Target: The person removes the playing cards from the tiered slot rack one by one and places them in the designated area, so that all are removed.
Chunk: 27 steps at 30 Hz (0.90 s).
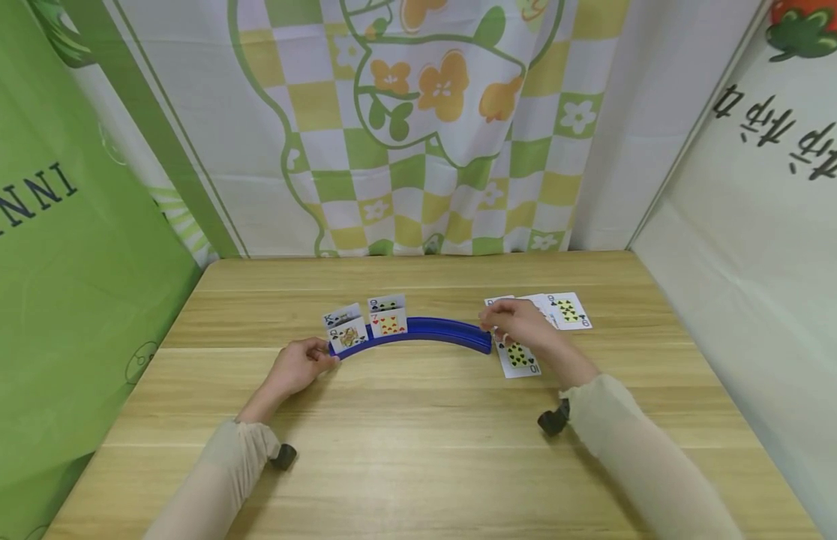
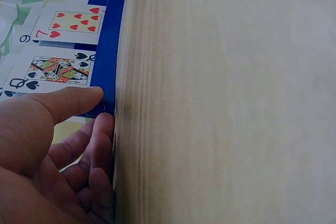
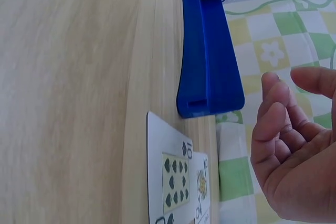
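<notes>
A curved blue card holder (image 1: 445, 330) lies on the table. In its left part stand a queen of spades (image 1: 349, 336) before a king (image 1: 339, 316), and a seven of hearts (image 1: 389, 324) before a nine (image 1: 386, 302). My left hand (image 1: 295, 367) grips the holder's left end, the thumb (image 2: 79, 100) laid on its front. Over the holder's right end my right hand (image 1: 526, 326) hovers with nothing in it, fingers loosely bent and apart from thumb. Beneath and beside it lie a ten of spades (image 1: 518, 361) and other cards, partly hidden by the hand.
Another black-suited nine card (image 1: 567, 309) lies face up at the right, overlapping its neighbours. The wooden table (image 1: 418, 450) reaches back to a patterned curtain (image 1: 445, 187). Fabric walls stand at left and right.
</notes>
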Each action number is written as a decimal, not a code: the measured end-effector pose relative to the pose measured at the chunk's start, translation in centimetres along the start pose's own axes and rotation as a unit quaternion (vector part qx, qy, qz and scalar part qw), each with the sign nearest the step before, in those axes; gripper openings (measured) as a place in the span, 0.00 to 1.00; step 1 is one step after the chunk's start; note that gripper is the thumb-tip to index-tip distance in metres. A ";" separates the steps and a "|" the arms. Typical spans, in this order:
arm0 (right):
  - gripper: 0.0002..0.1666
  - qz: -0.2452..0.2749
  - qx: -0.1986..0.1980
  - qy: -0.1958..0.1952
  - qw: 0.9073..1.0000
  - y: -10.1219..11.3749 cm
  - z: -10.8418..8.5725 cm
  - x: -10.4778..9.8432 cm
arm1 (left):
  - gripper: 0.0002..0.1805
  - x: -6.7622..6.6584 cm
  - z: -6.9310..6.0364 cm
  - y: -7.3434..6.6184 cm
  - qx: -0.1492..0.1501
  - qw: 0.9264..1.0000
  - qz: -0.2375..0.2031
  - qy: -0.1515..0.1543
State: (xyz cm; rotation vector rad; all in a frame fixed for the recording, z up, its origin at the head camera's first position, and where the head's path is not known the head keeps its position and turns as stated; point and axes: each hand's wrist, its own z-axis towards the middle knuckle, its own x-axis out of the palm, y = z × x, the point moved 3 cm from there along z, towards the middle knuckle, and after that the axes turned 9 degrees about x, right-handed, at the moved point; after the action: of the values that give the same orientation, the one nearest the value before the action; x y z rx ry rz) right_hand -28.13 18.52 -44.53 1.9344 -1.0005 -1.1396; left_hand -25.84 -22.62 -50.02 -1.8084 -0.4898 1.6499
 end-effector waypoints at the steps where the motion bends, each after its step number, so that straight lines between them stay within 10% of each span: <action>1: 0.21 0.004 -0.002 0.001 1.000 0.0 0.1 0.1 | 0.21 0.0 0.0 0.0 0.002 1.000 0.000 0.000; 27: 0.22 0.006 -0.030 0.000 1.000 1.8 1.0 2.7 | 0.23 0.1 0.1 0.2 -0.002 1.000 -0.001 0.002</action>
State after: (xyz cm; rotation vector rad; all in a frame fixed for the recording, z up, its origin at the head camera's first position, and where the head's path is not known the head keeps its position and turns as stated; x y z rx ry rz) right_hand -28.60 15.18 -44.51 1.8780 -0.9657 -1.1494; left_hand -25.95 -22.66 -50.20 -1.8121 -0.4928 1.6453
